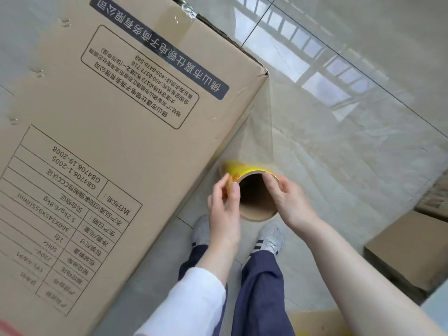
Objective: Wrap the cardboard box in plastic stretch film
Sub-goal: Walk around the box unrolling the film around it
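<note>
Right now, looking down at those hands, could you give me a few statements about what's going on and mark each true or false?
1. The left hand and the right hand both hold the roll of stretch film. True.
2. The film runs from the roll up to a corner of the cardboard box. True.
3. A handle plugs the roll's core. False: the tube end is open and hollow.
4. The cardboard box is blank. False: it carries printed text and a table.
5. The person is barefoot. False: they wear white shoes.
</note>
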{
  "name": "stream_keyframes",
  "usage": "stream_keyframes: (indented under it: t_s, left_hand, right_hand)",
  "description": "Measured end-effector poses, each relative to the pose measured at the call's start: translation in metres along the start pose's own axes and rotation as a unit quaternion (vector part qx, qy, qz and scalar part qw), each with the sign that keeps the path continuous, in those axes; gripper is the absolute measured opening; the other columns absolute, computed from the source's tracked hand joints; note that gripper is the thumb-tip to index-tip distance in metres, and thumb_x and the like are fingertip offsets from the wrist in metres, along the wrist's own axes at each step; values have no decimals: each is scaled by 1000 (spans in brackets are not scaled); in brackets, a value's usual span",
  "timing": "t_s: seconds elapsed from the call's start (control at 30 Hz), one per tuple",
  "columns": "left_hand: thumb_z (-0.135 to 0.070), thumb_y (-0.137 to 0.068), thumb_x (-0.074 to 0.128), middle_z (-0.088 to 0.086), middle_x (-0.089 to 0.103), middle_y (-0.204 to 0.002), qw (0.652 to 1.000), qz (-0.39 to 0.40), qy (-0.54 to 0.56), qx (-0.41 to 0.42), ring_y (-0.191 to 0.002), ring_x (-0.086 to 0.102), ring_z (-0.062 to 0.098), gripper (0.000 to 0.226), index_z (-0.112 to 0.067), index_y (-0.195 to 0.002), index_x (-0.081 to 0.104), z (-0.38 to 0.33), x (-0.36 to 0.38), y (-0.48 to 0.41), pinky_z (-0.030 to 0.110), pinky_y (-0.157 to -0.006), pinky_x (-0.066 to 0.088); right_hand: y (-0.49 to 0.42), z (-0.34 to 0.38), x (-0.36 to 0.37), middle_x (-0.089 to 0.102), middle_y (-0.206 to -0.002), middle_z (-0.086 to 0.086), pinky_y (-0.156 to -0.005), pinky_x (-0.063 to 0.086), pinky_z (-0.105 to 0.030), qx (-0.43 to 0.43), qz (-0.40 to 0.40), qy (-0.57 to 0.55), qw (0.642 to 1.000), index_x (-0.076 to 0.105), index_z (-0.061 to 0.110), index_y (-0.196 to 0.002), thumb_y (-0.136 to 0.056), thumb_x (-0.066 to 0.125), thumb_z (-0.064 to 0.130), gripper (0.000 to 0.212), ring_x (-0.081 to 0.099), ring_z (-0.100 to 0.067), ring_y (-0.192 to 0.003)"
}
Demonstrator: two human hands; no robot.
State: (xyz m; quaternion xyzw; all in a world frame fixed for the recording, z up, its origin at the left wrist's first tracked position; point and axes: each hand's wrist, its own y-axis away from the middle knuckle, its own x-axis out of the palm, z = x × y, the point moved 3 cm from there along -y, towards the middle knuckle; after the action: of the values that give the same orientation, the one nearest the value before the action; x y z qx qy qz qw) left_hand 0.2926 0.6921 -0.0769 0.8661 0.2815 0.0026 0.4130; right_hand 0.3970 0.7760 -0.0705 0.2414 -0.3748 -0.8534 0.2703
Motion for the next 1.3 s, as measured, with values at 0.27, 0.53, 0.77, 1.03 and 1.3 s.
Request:
stream_keyframes:
  t_s: [0.27,0.53,0.77,1.03,1.3]
  left_hand:
    - [-70,-82,39,0,45,-135,971,98,-210,-63,-124,44,18,64,-20,-121,42,-14,-32,-21,26,-92,29]
    - [-60,-83,39,-14,48,-136,969,196,-148,32,-127,40,1,59,-29,-133,48,-18,-32,-42,20,-105,26]
    - [-82,-71,32,-13,36,-147,995,66,37,-61,-134,37,9,66,-51,-130,33,41,-51,29,45,-110,34]
    - [-63,-86,39,-8,42,-124,959,172,-225,-14,-111,42,12,49,-21,-110,41,23,-67,-11,26,-87,27]
    - [-71,-74,32,-10,45,-142,936,281,-204,57,-132,39,9,73,-33,-135,43,34,-70,-19,40,-110,34]
  right_hand:
    - [-9,2,13,68,-106,-10,-92,43,-35,-21,28,66,997,65,15,-109,-90,50,43,37,58,-27,-103]
    - [16,-21,53,69,-96,16,-96,46,-40,54,-51,-299,951,65,38,-91,-93,31,56,38,60,-8,-99]
    - [21,-19,59,61,-96,2,-73,34,-25,37,-69,19,997,63,13,-107,-82,53,58,53,54,-15,-90]
    - [25,-24,60,59,-99,7,-76,37,-18,22,-54,5,998,59,20,-106,-85,52,52,39,51,-12,-97]
    - [61,-66,107,65,-94,15,-92,47,-31,47,-97,-341,934,63,35,-95,-87,35,62,39,60,-8,-98]
